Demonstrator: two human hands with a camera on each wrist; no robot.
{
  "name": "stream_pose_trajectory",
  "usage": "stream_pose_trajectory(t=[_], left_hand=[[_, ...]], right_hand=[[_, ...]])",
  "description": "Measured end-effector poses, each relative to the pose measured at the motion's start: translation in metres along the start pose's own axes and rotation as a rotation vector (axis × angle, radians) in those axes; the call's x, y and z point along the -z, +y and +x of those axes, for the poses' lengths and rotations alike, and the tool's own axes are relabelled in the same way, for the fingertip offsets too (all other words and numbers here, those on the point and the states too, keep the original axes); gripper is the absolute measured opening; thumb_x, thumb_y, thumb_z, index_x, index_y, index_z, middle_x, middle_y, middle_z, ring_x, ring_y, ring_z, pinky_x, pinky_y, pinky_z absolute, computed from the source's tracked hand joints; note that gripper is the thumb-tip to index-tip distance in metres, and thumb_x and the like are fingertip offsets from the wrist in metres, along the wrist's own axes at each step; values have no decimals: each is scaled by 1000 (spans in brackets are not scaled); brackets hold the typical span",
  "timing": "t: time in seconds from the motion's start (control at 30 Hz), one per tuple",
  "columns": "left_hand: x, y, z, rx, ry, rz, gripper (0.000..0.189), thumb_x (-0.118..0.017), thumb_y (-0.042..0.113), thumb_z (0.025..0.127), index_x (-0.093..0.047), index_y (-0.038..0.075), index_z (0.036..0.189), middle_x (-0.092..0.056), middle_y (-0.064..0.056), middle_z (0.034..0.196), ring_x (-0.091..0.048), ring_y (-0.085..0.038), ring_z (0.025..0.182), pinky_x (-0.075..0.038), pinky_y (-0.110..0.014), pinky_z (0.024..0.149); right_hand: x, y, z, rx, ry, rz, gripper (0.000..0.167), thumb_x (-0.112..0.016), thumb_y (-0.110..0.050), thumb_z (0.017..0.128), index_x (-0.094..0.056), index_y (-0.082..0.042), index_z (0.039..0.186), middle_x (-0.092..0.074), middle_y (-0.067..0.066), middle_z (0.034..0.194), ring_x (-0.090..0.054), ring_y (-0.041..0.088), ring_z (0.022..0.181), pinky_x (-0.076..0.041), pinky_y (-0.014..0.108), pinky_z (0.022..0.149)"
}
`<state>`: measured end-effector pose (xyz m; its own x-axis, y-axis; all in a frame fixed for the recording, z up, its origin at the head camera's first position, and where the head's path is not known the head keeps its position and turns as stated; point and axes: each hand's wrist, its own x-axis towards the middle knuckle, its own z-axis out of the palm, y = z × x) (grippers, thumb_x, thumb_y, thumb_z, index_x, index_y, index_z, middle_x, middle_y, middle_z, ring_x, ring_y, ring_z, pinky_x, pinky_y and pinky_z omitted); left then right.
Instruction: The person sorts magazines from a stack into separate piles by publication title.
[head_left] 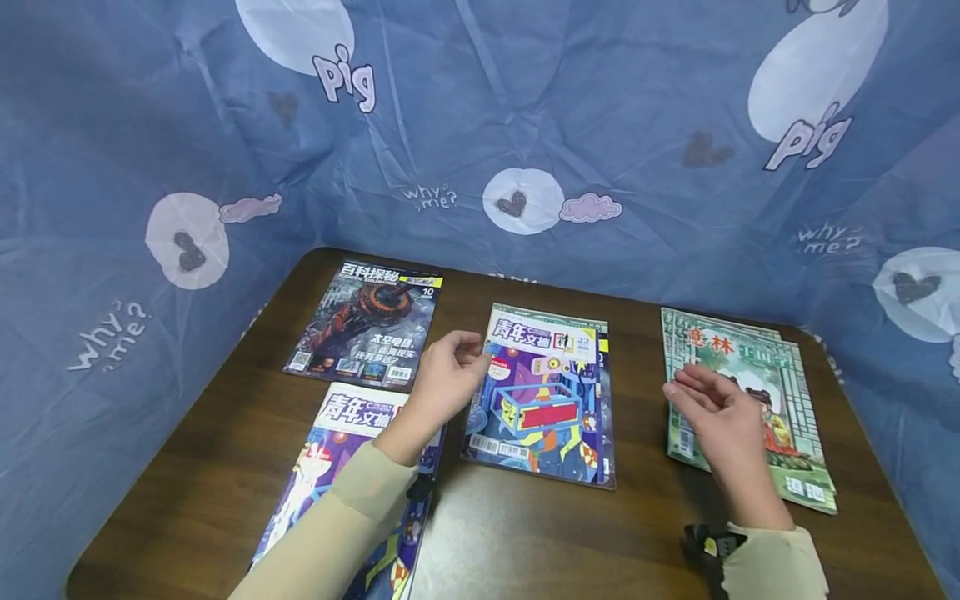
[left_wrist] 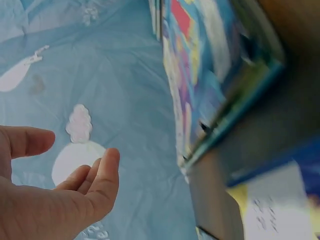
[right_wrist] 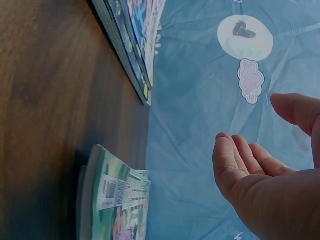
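Observation:
In the head view my left hand hovers just left of the middle stack of magazines, whose top one is purple and blue. Its fingers are loosely bent, and the left wrist view shows a gap between thumb and fingers with nothing in it. My right hand is above the stack of green magazines on the right, partly covering the top cover. Thumb and fingers stand apart in the right wrist view, holding nothing. That view also shows the green stack's edge below the hand's level.
A dark magazine with an orange machine on its cover lies at the back left of the brown wooden table. Nearer me, another purple magazine is partly hidden by my left forearm. Blue patterned cloth hangs behind the table.

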<state>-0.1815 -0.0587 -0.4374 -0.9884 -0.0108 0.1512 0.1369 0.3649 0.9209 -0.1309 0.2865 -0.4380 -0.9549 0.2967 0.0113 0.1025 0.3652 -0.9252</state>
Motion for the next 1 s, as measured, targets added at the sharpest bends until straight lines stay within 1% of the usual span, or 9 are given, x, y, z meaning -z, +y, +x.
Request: stream_pose_trajectory(t=[0.1, 0.2, 0.33, 0.6, 0.77, 0.87, 1.0], left_hand=[[7, -6, -1, 17, -3, -24, 34, -72, 6, 88, -66, -8, 119, -71, -17, 105, -70, -27, 93, -56, -39, 85], [13, -9, -4, 45, 0, -44, 37, -74, 7, 87, -65, -8, 120, -70, -18, 107, -69, -28, 94, -56, -39, 87], [18, -12, -7, 63, 12, -51, 38, -75, 7, 86, -66, -8, 120, -70, -18, 108, -69, -30, 95, -56, -41, 87], [20, -18, -8, 78, 36, -32, 38, -75, 5, 85, -66, -10, 118, -71, -19, 105, -70, -30, 92, -56, -40, 85], [22, -16, -10, 72, 31, -17, 38, -75, 5, 86, -66, -10, 119, -71, -19, 105, -69, -30, 91, -57, -40, 85], [23, -15, -11, 68, 30, -6, 39, -75, 5, 86, -65, -10, 120, -70, -19, 105, -69, -29, 91, -57, -40, 84], [23, -15, -11, 64, 10, -7, 39, -74, 5, 86, -64, -11, 121, -70, -22, 107, -69, -30, 90, -57, -41, 84]], right_hand=[[-2, 2, 0, 6, 15, 7, 62, -77, -30, 93, -55, -2, 144, -62, 18, 134, -65, 1, 104, -52, 15, 81], [-2, 4, 0, 6, 25, 11, 60, -77, -28, 93, -56, -1, 143, -63, 18, 133, -65, -1, 102, -52, 14, 81], [-2, 8, 0, -13, 30, 21, 59, -78, -25, 93, -57, -1, 142, -64, 16, 131, -65, -2, 99, -52, 14, 80], [-7, 9, 1, -31, 39, 36, 59, -79, -24, 92, -57, 0, 141, -66, 16, 129, -66, 0, 99, -52, 15, 80], [-11, 8, -1, -54, 30, -8, 60, -78, -29, 92, -58, -1, 141, -64, 17, 132, -66, 0, 98, -51, 13, 80], [-13, 9, -3, -49, 15, -25, 59, -77, -29, 93, -57, 0, 141, -63, 18, 132, -65, -1, 98, -51, 13, 80], [-16, 8, -5, -25, 5, -20, 57, -77, -25, 94, -57, 0, 141, -63, 18, 132, -65, -1, 99, -51, 13, 81]])
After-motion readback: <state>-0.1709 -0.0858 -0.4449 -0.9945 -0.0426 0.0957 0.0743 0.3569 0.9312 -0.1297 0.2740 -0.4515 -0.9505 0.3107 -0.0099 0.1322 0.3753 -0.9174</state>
